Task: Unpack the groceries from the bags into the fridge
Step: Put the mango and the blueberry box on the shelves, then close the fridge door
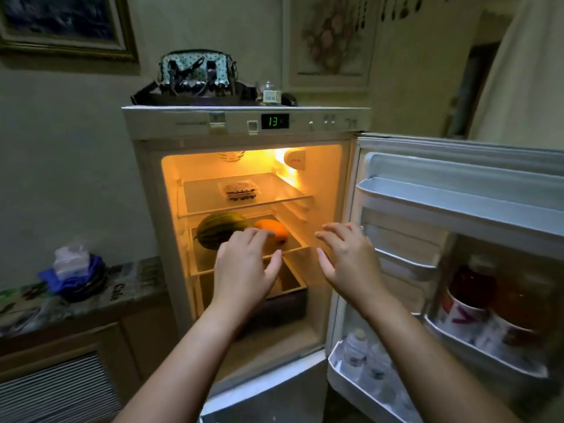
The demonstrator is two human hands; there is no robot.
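Observation:
The fridge point(244, 125) stands open, lit inside. A clear box of dark berries point(240, 190) lies on the top glass shelf point(207, 199). On the shelf below sit a striped green melon point(218, 228) and an orange fruit point(273, 230) side by side. My left hand point(244, 267) hovers in front of that shelf with fingers spread and holds nothing. My right hand point(348, 257) is held up beside it, near the fridge's right wall, fingers relaxed and empty. A dark drawer point(287, 297) sits lower, partly hidden by my left hand.
The open door point(457, 209) swings out to the right, its racks holding juice bottles point(476, 285) and small water bottles point(357, 349). A patterned bag point(195, 73) rests on top of the fridge. A low counter point(128, 288) at left carries blue and clear plastic bags point(73, 270).

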